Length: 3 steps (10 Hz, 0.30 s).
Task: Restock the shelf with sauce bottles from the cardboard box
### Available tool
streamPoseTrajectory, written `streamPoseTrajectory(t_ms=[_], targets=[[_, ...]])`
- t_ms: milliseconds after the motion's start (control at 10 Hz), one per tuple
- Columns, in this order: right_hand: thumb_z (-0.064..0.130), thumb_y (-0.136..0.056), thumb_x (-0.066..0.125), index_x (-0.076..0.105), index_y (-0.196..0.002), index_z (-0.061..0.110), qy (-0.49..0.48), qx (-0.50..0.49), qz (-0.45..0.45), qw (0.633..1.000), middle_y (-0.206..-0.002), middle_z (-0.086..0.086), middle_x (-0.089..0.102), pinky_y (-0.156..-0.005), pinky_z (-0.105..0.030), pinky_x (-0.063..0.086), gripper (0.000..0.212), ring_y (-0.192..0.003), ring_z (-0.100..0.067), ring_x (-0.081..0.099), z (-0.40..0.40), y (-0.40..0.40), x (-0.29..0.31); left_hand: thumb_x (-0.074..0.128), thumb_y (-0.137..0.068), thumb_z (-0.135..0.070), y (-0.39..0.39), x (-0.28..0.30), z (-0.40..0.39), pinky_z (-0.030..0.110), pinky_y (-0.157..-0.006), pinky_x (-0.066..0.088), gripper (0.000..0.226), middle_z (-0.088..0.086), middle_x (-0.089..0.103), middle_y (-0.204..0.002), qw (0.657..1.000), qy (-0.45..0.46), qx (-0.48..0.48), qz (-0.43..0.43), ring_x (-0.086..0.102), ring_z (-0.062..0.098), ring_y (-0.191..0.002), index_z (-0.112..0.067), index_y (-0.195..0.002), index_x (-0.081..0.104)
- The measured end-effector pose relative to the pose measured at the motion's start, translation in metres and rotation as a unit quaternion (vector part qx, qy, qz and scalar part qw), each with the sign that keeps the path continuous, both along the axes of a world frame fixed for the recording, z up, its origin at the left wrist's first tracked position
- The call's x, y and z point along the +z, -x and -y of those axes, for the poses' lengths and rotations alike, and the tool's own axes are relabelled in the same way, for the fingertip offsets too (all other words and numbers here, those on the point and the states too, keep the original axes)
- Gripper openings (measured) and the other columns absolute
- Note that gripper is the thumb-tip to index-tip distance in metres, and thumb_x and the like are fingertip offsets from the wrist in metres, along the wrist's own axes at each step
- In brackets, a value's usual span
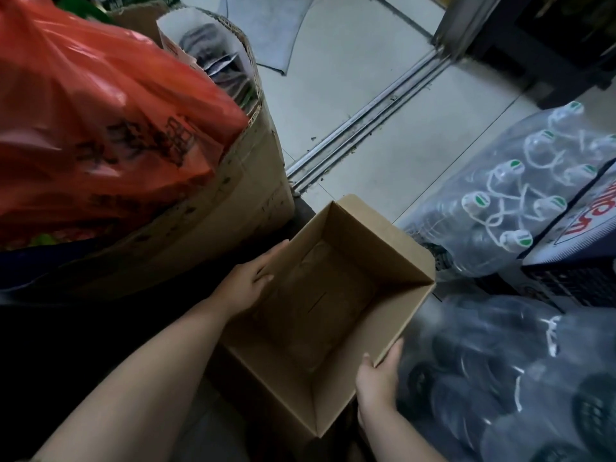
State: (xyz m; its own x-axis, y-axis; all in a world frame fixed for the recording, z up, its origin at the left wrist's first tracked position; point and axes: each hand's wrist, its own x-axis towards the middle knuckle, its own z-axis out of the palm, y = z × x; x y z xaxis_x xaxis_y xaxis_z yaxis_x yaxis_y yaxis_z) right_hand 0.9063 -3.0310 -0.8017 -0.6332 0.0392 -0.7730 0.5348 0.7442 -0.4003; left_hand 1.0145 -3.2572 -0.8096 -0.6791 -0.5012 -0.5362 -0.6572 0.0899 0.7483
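We hold the empty cardboard box (320, 295) by two opposite walls: left hand (248, 281) and right hand (378, 378) fingers clamped over its rims. Unloading seems done; next we put it aside.

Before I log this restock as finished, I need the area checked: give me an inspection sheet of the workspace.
Surface: pale tiled floor with a metal door track.
Job's things: cardboard box, open, no bottles inside; shelf not in view.
Clutter: red plastic bag in a large worn carton; shrink-wrapped water bottles at right.
Hands: left hand grips the box's left wall; right hand grips its near right wall.
Cables: nothing seen.
Surroundings: dark crate at right.
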Motion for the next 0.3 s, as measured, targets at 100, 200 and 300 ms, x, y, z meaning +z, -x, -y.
streamPoseTrajectory(t_ms=[100, 200, 300], targets=[[0.009, -0.097, 0.048, 0.006, -0.152, 0.03, -0.002, 0.015, 0.014, 1.0, -0.149, -0.014, 0.04, -0.103, -0.049, 0.039, 0.072, -0.129, -0.039, 0.045, -0.005, 0.0, 0.002, 0.046, -0.096, -0.009, -0.001, 0.003, -0.012, 0.027, -0.107, 0.031, 0.075, -0.014, 0.038, -0.144, 1.0, 0.026, -0.012, 0.0, 0.036, 0.01, -0.133, -0.065, -0.134, 0.014], [0.014, -0.094, 0.056, 0.01, -0.153, 0.023, -0.001, 0.044, 0.041, 0.998, -0.147, -0.015, 0.043, -0.105, -0.047, 0.038, 0.075, -0.129, -0.038, 0.045, -0.008, 0.009, 0.013, 0.05, -0.094, -0.018, 0.003, 0.011, -0.016, 0.042, -0.117, 0.021, 0.073, -0.006, 0.017, -0.158, 0.997, 0.052, -0.001, 0.056, 0.016, 0.018, -0.145, -0.063, -0.136, 0.01], [0.023, -0.09, 0.063, 0.008, -0.153, 0.02, -0.023, 0.12, 0.039, 0.992, -0.147, -0.015, 0.043, -0.106, -0.046, 0.038, 0.083, -0.131, -0.037, 0.046, -0.011, 0.02, 0.038, 0.055, -0.091, -0.035, 0.007, 0.037, -0.025, 0.05, -0.118, 0.017, 0.069, -0.01, 0.004, -0.159, 0.987, 0.089, 0.005, 0.137, 0.002, 0.017, -0.147, -0.053, -0.141, 0.012]])
